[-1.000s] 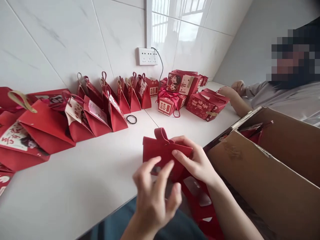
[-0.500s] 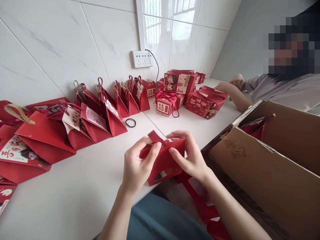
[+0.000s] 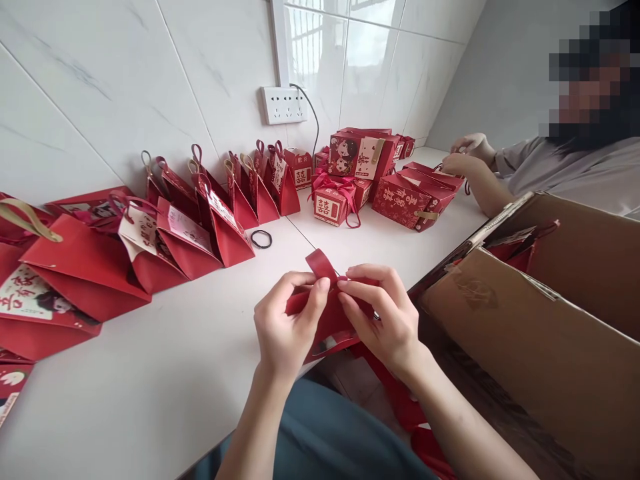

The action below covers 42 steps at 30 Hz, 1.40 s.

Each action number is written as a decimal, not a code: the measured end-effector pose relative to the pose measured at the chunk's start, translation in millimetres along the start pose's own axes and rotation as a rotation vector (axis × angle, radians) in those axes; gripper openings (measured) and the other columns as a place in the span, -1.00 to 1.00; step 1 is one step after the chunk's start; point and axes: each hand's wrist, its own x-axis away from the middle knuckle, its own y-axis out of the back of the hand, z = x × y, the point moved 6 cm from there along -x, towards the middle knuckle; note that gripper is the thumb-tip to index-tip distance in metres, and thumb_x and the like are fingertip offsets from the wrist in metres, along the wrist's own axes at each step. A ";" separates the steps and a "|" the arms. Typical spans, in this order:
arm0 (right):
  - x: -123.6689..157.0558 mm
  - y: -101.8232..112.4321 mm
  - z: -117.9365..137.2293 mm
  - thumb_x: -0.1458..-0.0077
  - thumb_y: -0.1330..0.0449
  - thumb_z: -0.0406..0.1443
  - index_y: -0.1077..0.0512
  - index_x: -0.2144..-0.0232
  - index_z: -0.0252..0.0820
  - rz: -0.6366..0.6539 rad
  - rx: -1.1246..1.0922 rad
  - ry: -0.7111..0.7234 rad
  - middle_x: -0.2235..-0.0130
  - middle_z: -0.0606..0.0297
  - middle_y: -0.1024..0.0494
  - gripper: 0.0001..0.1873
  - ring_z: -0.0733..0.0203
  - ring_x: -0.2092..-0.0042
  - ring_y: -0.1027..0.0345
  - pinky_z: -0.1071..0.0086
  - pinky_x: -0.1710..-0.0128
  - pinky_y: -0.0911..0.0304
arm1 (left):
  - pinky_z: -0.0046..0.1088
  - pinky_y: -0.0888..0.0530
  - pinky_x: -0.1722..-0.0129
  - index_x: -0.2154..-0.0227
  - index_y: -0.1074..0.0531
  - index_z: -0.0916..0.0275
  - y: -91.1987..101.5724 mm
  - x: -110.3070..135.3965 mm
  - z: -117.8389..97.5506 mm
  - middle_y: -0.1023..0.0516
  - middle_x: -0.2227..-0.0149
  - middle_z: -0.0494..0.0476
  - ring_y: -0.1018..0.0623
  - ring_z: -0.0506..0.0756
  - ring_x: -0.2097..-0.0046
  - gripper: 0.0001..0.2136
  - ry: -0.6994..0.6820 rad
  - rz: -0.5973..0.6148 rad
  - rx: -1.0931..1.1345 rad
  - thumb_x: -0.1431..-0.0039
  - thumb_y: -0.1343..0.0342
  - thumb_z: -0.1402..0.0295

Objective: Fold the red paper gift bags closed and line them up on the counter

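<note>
The white surface (image 3: 165, 360) spreads before me; the big cardboard box (image 3: 525, 313) stands open at my right; the small red box (image 3: 333, 317) is held at the surface's near edge, though I cannot tell whether it rests there; my left grip (image 3: 280, 320) closes on its top edge, thumb toward me; my right grip (image 3: 393, 317) pinches the same top, fingertips beside the strap's base; the red strap (image 3: 320, 265) loops up between them; I judge it best to hold the left side firm, work that base with right fingertips alone, and pull gently, lest the top crease
</note>
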 end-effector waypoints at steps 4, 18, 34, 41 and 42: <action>0.1 1.6 1.7 -0.14 -0.16 -0.49 -0.39 0.12 -0.10 0.009 0.024 0.024 0.17 0.17 -0.42 -0.71 0.18 0.16 -0.41 0.26 0.23 -0.45 | -0.66 -0.41 0.48 0.46 -0.49 0.21 0.8 -1.8 -2.4 -0.54 0.53 -0.06 -0.47 -0.09 0.53 -0.86 -0.058 0.025 -0.048 -0.20 -0.13 0.37; -8.6 4.1 -2.9 -0.15 -0.15 -0.46 -0.37 0.26 -0.12 0.032 -0.127 -0.154 0.31 0.28 -0.46 -0.85 0.26 0.29 -0.42 0.34 0.32 -0.40 | -0.68 -0.41 0.49 0.43 -0.50 0.26 1.4 -3.5 -8.7 -0.58 0.53 -0.03 -0.48 -0.10 0.56 -0.90 -0.194 -0.007 -0.064 -0.19 -0.13 0.43; -13.0 -0.1 -3.9 -0.09 -0.18 -0.45 -0.39 0.31 -0.13 0.092 -0.130 -0.285 0.40 0.37 -0.37 -0.86 0.31 0.37 -0.33 0.42 0.40 -0.32 | -0.61 -0.47 0.48 0.35 -0.40 0.20 -2.2 2.5 15.0 -0.51 0.57 -0.09 -0.53 -0.04 0.51 -0.89 0.218 0.056 0.250 -0.08 -0.21 0.34; -11.3 -1.7 -2.5 -0.15 -0.11 -0.47 -0.35 0.26 -0.14 0.117 -0.161 -0.264 0.33 0.32 -0.37 -0.85 0.30 0.33 -0.31 0.40 0.36 -0.31 | -0.61 -0.47 0.48 0.48 -0.46 0.20 -4.4 5.4 17.4 -0.54 0.51 -0.06 -0.53 -0.03 0.47 -0.96 0.189 0.117 0.259 0.00 -0.22 0.42; -11.3 -2.4 -2.0 -0.15 -0.10 -0.48 -0.34 0.25 -0.15 0.125 -0.159 -0.255 0.32 0.31 -0.37 -0.84 0.29 0.32 -0.31 0.40 0.35 -0.31 | -0.61 -0.46 0.49 0.49 -0.47 0.20 -4.2 5.1 17.0 -0.54 0.52 -0.06 -0.52 -0.03 0.49 -0.96 0.195 0.111 0.256 0.00 -0.22 0.42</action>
